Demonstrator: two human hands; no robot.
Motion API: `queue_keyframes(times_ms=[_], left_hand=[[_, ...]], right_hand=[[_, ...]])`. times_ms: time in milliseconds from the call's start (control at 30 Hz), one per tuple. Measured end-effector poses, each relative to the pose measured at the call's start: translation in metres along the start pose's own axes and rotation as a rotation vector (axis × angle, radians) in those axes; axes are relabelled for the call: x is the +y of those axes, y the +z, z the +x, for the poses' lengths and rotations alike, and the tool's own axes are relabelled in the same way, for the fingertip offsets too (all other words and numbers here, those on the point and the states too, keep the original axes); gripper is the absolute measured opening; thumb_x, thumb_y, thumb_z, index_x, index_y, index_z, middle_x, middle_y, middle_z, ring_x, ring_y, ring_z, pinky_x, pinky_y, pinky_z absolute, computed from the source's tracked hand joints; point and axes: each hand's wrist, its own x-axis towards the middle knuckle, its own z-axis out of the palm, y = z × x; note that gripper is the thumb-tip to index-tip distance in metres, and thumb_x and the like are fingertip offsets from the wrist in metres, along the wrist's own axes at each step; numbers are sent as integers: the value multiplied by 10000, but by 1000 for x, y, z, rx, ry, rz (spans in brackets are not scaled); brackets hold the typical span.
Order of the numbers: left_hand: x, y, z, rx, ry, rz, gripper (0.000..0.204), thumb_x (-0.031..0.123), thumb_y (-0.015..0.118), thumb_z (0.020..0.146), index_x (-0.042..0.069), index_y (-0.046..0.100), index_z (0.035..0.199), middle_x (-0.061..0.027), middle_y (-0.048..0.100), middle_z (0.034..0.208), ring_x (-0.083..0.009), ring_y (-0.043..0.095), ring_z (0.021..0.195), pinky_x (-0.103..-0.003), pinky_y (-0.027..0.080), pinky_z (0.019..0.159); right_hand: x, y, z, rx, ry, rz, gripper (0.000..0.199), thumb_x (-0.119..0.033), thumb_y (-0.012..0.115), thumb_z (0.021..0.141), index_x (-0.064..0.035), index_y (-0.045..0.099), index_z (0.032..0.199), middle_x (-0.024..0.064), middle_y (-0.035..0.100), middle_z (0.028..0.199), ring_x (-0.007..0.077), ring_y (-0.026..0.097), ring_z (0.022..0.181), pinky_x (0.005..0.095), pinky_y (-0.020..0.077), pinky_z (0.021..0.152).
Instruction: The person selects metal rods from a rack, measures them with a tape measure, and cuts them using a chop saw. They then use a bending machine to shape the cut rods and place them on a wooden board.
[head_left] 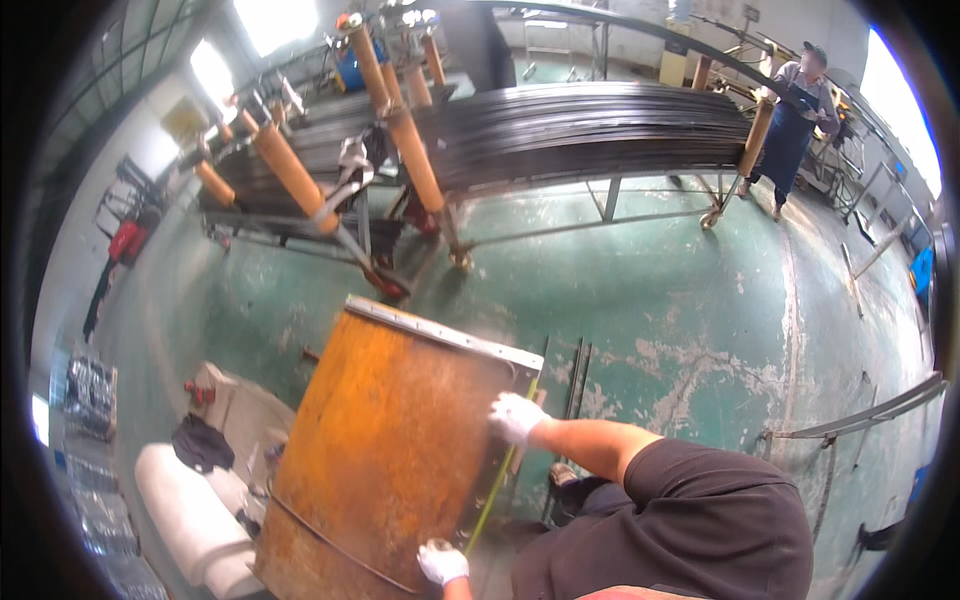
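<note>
A rust-orange metal-topped table (375, 430) stands before me, with a pale metal strip (440, 332) along its far edge. A yellow-green tape measure blade (488, 500) runs along its right side. My right hand (517, 417), in a white glove, is at that side near the blade's far end. Its fingers are curled, and what they grip, if anything, is hidden. Closer to me, my left hand (443, 562), also gloved, is at the blade's near end. Its fingers are closed around a small object that I cannot make out. A dark rod or cable (340, 535) curves across the tabletop beside it.
Long dark metal strips (590, 125) lie stacked on a wheeled rack with orange-brown rollers (415, 160). Another person (795, 130) in a blue apron stands at its right end. White rolls (190, 510) and a dark cloth (203, 443) lie left of the table. Thin bars (577, 380) lie on the green floor.
</note>
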Motion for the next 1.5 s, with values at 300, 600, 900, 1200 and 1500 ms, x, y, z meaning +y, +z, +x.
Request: queue_keyframes(times_ms=[300, 600, 900, 1200, 1500], left_hand=[[20, -13, -47, 303, 136, 103, 224, 163, 812, 861, 13, 774, 1022, -235, 701, 1104, -429, 656, 1118, -536, 539, 978], [7, 9, -34, 128, 196, 513, 639, 501, 766, 926, -63, 714, 1222, -216, 680, 1228, -396, 584, 1243, -511, 429, 1149], [27, 3, -37, 49, 248, 789, 812, 657, 738, 901, -66, 712, 1270, -192, 675, 1285, -379, 579, 1260, -501, 414, 1153], [28, -4, -39, 87, 237, 649, 861, 679, 795, 836, -71, 701, 1250, -242, 672, 1253, -422, 614, 1234, -505, 447, 1143], [59, -28, -54, 88, 157, 563, 713, 549, 815, 882, -35, 683, 1268, -233, 671, 1251, -402, 620, 1221, -484, 467, 1135]], right_hand=[[-2, 9, 6, 14, -28, 49, 201, -305, 761, 891, -105, 764, 873, 101, 722, 944, 350, 668, 1020, 477, 556, 936], [6, 11, -4, 156, -134, 144, 157, -262, 773, 878, -117, 713, 869, 102, 687, 943, 359, 663, 1007, 501, 539, 1013], [12, 13, -8, 185, -116, 254, 127, -210, 769, 866, -117, 685, 882, 99, 657, 959, 360, 652, 1030, 543, 501, 1149], [16, 14, -7, 193, -132, 286, 124, -189, 757, 827, -121, 679, 896, 100, 657, 985, 356, 647, 1053, 532, 502, 1142], [21, 23, -5, 230, -154, 303, 155, -218, 774, 859, -93, 719, 932, 124, 679, 978, 375, 656, 1049, 528, 472, 1178]])
